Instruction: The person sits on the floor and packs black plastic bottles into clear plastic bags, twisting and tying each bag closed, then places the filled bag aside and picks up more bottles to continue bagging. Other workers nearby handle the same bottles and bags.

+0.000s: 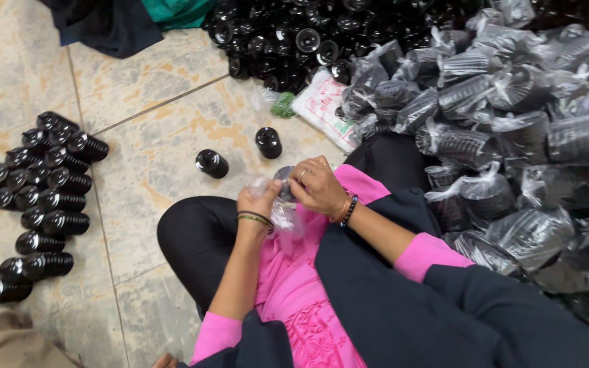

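Note:
I sit cross-legged on a tiled floor in pink and black clothes. My left hand (259,202) grips a clear plastic bag (283,217) that hangs over my lap. My right hand (316,185) holds the bag's top and a dark round cap stack (283,178) between the two hands. Both wrists carry bangles. What is inside the bag I cannot make out.
Two loose black ribbed cap stacks (211,163) (268,142) lie on the floor in front of my knees. Several more lie in rows at the left (42,197). A heap of bagged stacks (512,136) fills the right. Loose black caps (294,34) pile at the top.

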`<state>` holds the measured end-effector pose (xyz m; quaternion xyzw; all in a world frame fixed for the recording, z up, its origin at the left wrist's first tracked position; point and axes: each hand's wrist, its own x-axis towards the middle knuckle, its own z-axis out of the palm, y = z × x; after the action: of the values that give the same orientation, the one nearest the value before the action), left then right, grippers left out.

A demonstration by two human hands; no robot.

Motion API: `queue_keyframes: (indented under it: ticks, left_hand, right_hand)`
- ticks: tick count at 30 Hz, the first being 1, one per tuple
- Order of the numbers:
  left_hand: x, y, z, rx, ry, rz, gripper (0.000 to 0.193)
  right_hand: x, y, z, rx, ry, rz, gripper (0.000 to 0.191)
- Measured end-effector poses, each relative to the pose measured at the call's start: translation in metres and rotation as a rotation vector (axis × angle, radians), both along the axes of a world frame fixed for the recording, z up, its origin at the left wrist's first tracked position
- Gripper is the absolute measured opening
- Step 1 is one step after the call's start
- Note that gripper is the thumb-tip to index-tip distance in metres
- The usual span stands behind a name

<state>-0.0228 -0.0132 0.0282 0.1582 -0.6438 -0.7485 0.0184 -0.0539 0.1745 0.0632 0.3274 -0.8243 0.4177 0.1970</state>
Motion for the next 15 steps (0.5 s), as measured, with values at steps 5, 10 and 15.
queue_keyframes:
  ticks: [5, 10, 15]
  left_hand:
    - [0.003, 0.007, 0.013, -0.697, 0.496, 0.127, 0.019]
    - [-0.013, -0.01, 0.003, 0.112, -0.089, -0.078, 0.029]
    - [-0.023, -0.019, -0.008, 0.308, -0.125, -0.147, 0.039]
  right_hand:
    - [-0.004, 0.003, 0.002, -0.098, 0.013, -0.138, 0.006]
    - [-0.047, 0.043, 0.018, -0.494, -0.275, -0.237, 0.017]
    - [-0.129, 0.182, 0.054, -0.838, 0.087, -0.384, 0.023]
